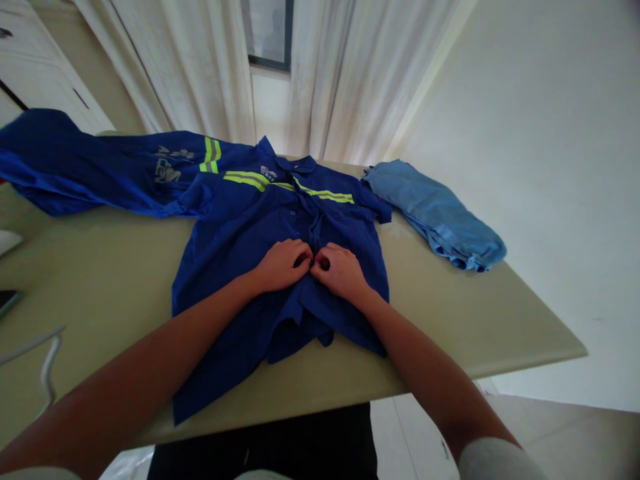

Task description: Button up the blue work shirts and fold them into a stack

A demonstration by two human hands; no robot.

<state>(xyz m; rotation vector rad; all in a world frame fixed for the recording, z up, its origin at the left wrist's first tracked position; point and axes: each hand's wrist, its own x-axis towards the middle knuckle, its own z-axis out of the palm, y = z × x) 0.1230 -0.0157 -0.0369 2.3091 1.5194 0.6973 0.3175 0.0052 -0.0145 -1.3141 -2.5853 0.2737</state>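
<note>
Head | left hand (286, 265), right hand (344, 270) pinching front of blue shirt (235, 230) | shirt on table (455, 320)

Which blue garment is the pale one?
The light blue bundle on the table, at right; the dark blue shirt, pinched by the left hand and right hand, has yellow-green stripes.

On a smooth, pale greenish-beige table (115, 280) lies a dark blue collared cloth shirt with yellow-and-grey reflective bands (230, 240), where the person's bare left hand (283, 265) and bare right hand (342, 271) meet at the front opening, fingertips pinching the fabric close together. A folded light blue cloth bundle (435, 203) lies to the right, a bent white cable (47, 368) at the left, and long off-white fabric curtains (200, 67) hang behind.
</note>
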